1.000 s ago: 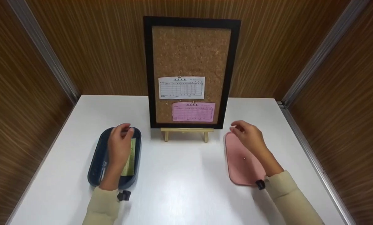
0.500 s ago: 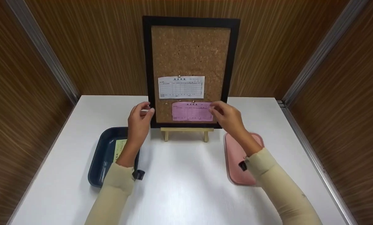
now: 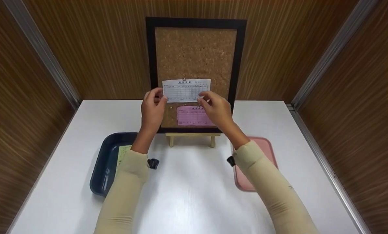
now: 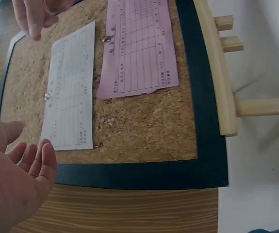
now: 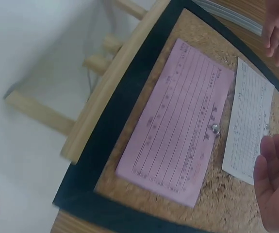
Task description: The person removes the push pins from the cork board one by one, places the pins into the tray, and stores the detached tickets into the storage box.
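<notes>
While white slip (image 3: 180, 91) hangs pinned to corkboard (image 3: 197, 53), left hand (image 3: 153, 110) is at its left edge, right hand (image 3: 219, 110) before its lower right, partly hiding pink slip (image 3: 190, 117); fingers relaxed, free. Sleeve (image 3: 125, 191) overlaps navy tray (image 3: 97, 165).

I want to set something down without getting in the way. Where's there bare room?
Bare table lies between the blue tray and pink tray, before the easel, and right of the pink tray. The corkboard is crowded low down: white slip, pink slip, left hand and right hand.
</notes>
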Action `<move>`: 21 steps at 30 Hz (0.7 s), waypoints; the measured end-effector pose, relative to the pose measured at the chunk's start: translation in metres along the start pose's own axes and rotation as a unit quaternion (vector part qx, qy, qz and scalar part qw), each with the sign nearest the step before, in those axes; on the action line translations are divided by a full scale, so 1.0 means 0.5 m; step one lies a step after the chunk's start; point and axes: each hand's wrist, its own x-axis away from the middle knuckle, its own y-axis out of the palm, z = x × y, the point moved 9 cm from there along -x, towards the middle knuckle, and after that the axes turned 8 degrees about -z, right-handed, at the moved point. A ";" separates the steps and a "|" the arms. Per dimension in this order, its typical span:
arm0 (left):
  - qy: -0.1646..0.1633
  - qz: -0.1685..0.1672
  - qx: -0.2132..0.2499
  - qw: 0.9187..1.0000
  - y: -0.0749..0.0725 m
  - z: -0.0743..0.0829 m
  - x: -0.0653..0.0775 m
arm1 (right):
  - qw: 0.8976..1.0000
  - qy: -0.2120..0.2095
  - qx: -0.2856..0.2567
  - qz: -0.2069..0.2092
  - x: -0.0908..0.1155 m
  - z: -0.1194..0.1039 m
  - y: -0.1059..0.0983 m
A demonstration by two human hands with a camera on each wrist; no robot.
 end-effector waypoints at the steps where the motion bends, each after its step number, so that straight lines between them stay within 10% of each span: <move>1: 0.001 0.002 0.000 1.000 0.000 0.002 -0.006 | 1.000 0.001 -0.004 0.004 -0.007 -0.002 0.003; 21: -0.001 0.020 -0.009 1.000 0.010 0.008 -0.076 | 0.998 0.048 0.020 0.038 -0.112 -0.028 0.032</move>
